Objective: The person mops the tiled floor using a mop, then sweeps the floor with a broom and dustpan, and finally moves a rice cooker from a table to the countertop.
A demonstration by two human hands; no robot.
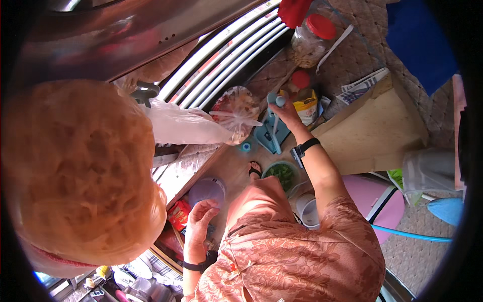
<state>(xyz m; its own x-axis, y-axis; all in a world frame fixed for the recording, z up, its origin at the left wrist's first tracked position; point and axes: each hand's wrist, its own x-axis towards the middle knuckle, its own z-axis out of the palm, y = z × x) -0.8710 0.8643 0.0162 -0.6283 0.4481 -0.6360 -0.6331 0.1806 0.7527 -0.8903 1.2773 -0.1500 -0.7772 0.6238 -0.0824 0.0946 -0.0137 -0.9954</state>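
Note:
My right hand (289, 114) grips the top of a light-blue handled tool (277, 99), which looks like a brush or dustpan handle. Below that hand a light-blue dustpan (281, 130) shows, tilted; whether it joins the held handle is unclear. A yellow-and-white packet (305, 109) stands just beyond my wrist. My left hand (200, 218) hangs empty, fingers loosely bent and apart from the thumb, above a purple translucent tub (206, 190). Near my sandalled foot (255, 168) is a clear basin holding green leaves (281, 174).
Big bulging plastic bags (83, 170) hang close on the left. A tied clear bag (237, 109) is by the white window bars (222, 49). To the right are a cardboard box (373, 128), a pink container (351, 192) and a white bucket (308, 211). A red-lidded jar (309, 43) stands farther off.

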